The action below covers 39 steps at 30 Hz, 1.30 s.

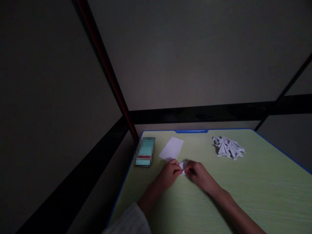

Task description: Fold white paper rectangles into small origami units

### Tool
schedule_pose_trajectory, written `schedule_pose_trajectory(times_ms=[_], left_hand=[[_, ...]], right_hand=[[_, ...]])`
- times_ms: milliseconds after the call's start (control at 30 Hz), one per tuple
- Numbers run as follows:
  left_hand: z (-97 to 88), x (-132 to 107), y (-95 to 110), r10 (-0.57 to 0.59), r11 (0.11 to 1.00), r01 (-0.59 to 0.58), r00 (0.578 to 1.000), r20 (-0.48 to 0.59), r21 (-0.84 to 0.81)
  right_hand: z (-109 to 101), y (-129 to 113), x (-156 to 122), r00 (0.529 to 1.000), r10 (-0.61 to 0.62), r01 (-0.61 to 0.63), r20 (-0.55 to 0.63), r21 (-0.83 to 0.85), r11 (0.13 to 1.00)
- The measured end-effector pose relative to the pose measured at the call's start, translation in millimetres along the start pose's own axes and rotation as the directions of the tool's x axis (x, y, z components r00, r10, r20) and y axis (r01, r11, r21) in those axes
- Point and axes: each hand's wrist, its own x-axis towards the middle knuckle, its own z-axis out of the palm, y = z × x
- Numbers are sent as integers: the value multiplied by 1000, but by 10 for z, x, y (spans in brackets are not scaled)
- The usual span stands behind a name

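Between my two hands is a small piece of folded white paper [183,164], pinched close to the table top. My left hand [171,172] grips its left side, thumb and fingers pressed together. On the right side, my right hand [197,173] holds it in the same kind of pinch. Fingers cover much of the paper, so its exact folds are hidden. Just beyond my left hand lie flat white paper sheets [172,148]. Farther to the right sits a pile of folded white paper pieces [227,148] with pointed ends.
A phone-like device [145,152], its screen blurred out, lies at the table's left edge. The pale green table [255,188] has a blue rim and a blue strip [191,131] at the back. Walls stand close behind and to the left.
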Motion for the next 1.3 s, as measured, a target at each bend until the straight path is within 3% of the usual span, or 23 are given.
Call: schedule_pose_trajectory(times_ms=[233,667,800,967,1167,1300], left_hand=[[0,43,7,-41,997,41,999,-8,-59],[33,48,-6,13,999,-12,1000,-14,45],[8,48,4,-6,1000,6,1000,5,-3],[-1,57,-5,-70,991,71,997,9,-114],[22,72,-50,-108,987,104,994,-22,-121],[22,74,-60,-111,985,106,993,-33,-138]], right_hand=[[6,11,-17,1000,2,-3,-10,-16,1000],[38,20,-44,998,-42,53,43,-273,961],[77,18,-60,999,-31,33,10,-308,951],[100,-31,-72,1000,12,-14,-8,-313,950],[94,-35,-54,998,64,-66,-18,-277,958],[83,2,-45,999,35,-39,-28,-195,980]])
